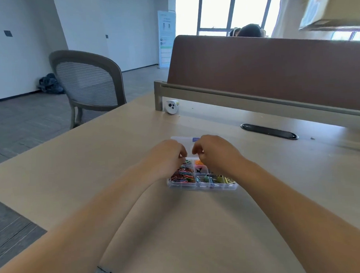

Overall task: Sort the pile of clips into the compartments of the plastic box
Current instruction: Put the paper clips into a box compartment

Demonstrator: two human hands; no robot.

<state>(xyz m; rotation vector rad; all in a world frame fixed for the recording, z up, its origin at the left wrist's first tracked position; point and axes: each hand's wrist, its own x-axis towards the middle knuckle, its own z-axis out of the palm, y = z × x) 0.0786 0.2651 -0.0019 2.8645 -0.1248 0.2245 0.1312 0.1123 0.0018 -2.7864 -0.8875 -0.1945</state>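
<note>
Both hands met over the far side of a clip box that looked already sorted.

On the tan surface point(137, 210), the clear plastic box point(202, 186) lay at 12 o'clock. Coloured paper clips point(182, 176) filled its 9 o'clock compartments and binder clips point(215, 179) its 3 o'clock ones. I saw no loose pile, so the sorting was probably nearly done. The left hand point(169, 155) and right hand point(215, 153) hovered with fingers curled and tips almost meeting, as if for a small pinch. I could not tell whether either held a clip. The lid point(182, 138) lay open behind, likely to keep the compartments reachable; its small purple label point(196, 139) was unreadable. Farther off, at 11 o'clock, a roll-up banner point(166, 38) carried print too small to read.
</note>
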